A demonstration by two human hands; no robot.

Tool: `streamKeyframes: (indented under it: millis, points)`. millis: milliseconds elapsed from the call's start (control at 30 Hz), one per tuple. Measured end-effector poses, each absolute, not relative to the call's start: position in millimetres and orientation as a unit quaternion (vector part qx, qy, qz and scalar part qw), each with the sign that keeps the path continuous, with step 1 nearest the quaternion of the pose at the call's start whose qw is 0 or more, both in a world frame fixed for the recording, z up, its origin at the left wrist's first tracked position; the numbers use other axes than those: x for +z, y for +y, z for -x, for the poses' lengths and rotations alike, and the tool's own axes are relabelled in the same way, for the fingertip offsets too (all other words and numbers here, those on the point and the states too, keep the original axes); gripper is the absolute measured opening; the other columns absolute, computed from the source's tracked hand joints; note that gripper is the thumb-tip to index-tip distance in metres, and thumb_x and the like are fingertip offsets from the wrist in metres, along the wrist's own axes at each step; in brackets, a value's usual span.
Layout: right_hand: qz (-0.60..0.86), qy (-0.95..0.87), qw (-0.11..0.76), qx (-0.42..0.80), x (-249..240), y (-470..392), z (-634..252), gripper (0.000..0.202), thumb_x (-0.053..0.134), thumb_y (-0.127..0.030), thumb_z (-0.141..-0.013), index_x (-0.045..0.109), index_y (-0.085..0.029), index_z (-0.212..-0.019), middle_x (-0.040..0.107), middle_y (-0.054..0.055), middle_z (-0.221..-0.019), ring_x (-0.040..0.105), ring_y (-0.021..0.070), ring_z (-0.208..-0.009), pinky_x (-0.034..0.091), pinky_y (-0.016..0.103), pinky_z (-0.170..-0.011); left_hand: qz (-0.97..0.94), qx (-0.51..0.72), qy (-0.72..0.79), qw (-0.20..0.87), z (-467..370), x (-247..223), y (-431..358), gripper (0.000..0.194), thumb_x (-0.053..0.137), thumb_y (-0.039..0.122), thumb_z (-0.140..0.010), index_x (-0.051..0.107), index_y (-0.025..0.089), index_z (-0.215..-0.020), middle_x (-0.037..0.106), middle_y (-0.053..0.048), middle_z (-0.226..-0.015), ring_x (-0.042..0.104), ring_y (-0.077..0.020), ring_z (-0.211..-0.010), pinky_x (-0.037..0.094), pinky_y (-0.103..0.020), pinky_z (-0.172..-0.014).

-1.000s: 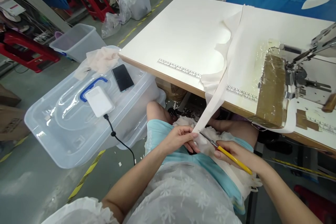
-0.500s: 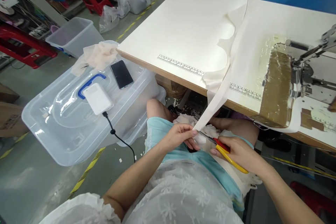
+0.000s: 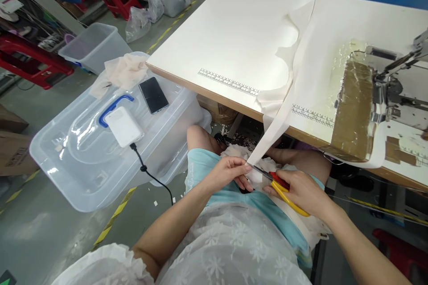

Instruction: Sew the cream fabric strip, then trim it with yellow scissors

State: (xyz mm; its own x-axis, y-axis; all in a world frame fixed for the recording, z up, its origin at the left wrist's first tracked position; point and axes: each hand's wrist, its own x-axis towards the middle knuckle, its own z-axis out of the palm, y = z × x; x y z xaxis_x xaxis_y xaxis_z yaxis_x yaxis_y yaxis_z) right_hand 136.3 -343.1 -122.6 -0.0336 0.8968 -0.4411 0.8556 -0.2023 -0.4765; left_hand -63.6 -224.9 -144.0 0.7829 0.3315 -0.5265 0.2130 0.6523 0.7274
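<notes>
Fabric (image 3: 271, 137) is pinched by the left hand (image 3: 232, 173); the right hand (image 3: 299, 189) grips scissors (image 3: 284, 194).

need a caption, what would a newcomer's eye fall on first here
Probably the yellow-and-red scissors in the right grip, blades at the pale fabric strip pinched in the left grip, just below centre. Next, the white tabletop ahead, with a sewing machine at its right. To the left, a dark phone lies on a clear bin.
</notes>
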Motion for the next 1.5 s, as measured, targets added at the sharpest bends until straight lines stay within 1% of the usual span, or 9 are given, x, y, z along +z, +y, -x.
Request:
streamKeyframes:
  millis: [500,767,900,1000,1067,1133,1233,1367,1500]
  points:
    - [0.720,-0.599,0.039,0.349,-133.3,-358.2,-131.7,0.046,0.045,-0.064,-0.088,0.032,-0.025,-0.066,0.052,-0.001,-0.060,0.047,0.0178,-0.055,0.024,0.028,-0.053,-0.504,-0.015,0.303,0.809,64.8,-146.0,-212.7,0.049,0.069,0.062,-0.075,0.061,0.014,-0.079,0.070,-0.005,-0.060,0.069,-0.0157,-0.056,0.048,-0.020,-0.052]
    - [0.707,-0.601,0.083,0.363,-132.1,-350.6,-126.3,0.049,0.050,-0.063,-0.086,0.033,-0.025,-0.062,0.046,-0.002,-0.056,0.041,0.0153,-0.051,0.024,0.028,-0.051,-0.523,-0.026,0.287,0.802,68.8,-155.9,-221.2,0.044,0.063,0.059,-0.082,0.065,0.015,-0.085,0.069,-0.004,-0.062,0.068,-0.0165,-0.057,0.050,-0.023,-0.055]
    - [0.685,-0.619,0.133,0.361,-132.6,-357.0,-125.4,0.046,0.054,-0.057,-0.088,0.032,-0.025,-0.063,0.044,-0.004,-0.055,0.042,0.0141,-0.050,0.026,0.027,-0.049,-0.708,0.088,0.354,0.604,70.7,-157.2,-210.0,0.038,0.057,0.040,-0.089,0.063,0.017,-0.119,0.073,-0.008,-0.099,0.066,-0.0164,-0.073,0.051,-0.027,-0.066]
    - [0.685,-0.614,0.163,0.357,-133.2,-363.3,-122.1,0.046,0.053,-0.057,-0.089,0.031,-0.025,-0.064,0.045,-0.004,-0.056,0.044,0.0144,-0.049,0.028,0.026,-0.048,-0.799,0.236,0.374,0.408,54.5,-151.2,-200.1,0.036,0.055,0.032,-0.091,0.059,0.017,-0.123,0.065,-0.012,-0.119,0.061,-0.0229,-0.102,0.049,-0.036,-0.089]
    - [0.692,-0.599,0.183,0.359,-132.6,-367.1,-119.2,0.045,0.051,-0.058,-0.089,0.032,-0.025,-0.064,0.048,-0.002,-0.057,0.046,0.0150,-0.050,0.032,0.026,-0.048,-0.826,0.287,0.324,0.360,35.0,-146.2,-197.3,0.032,0.055,0.033,-0.092,0.060,0.016,-0.119,0.063,-0.012,-0.121,0.055,-0.0255,-0.114,0.044,-0.040,-0.098]
    - [0.700,-0.586,0.202,0.354,-130.8,-371.9,-117.6,0.043,0.051,-0.057,-0.089,0.036,-0.025,-0.064,0.050,-0.002,-0.058,0.047,0.0154,-0.050,0.035,0.026,-0.048,-0.831,0.306,0.281,0.369,16.3,-145.1,-197.2,0.024,0.053,0.034,-0.093,0.064,0.017,-0.107,0.065,-0.010,-0.113,0.056,-0.0241,-0.109,0.044,-0.037,-0.097]
    - [0.708,-0.571,0.240,0.339,-128.4,-384.4,-121.4,0.037,0.055,-0.051,-0.089,0.044,-0.024,-0.067,0.051,-0.002,-0.060,0.049,0.0148,-0.052,0.038,0.026,-0.049,-0.782,0.268,0.329,0.456,9.6,-158.6,-195.2,0.024,0.047,0.033,-0.096,0.064,0.018,-0.089,0.067,-0.005,-0.090,0.061,-0.0174,-0.086,0.048,-0.027,-0.079]
    - [0.730,-0.524,0.274,0.342,-134.0,-409.8,-135.7,0.029,0.059,-0.044,-0.089,0.052,-0.022,-0.071,0.056,-0.002,-0.065,0.053,0.0143,-0.057,0.043,0.024,-0.054,-0.695,0.189,0.501,0.480,52.4,-199.4,-181.8,0.017,0.046,0.024,-0.093,0.060,0.016,-0.088,0.064,-0.003,-0.074,0.060,-0.0163,-0.070,0.045,-0.024,-0.062]
    - [0.757,-0.454,0.304,0.357,-146.4,-425.5,-142.7,0.033,0.057,-0.051,-0.087,0.057,-0.022,-0.073,0.057,-0.001,-0.063,0.054,0.0156,-0.057,0.044,0.025,-0.053,-0.673,0.156,0.566,0.450,98.6,-217.7,-189.3,0.015,0.054,0.021,-0.086,0.059,0.015,-0.099,0.049,0.004,-0.054,0.053,-0.0162,-0.054,0.040,-0.024,-0.055]
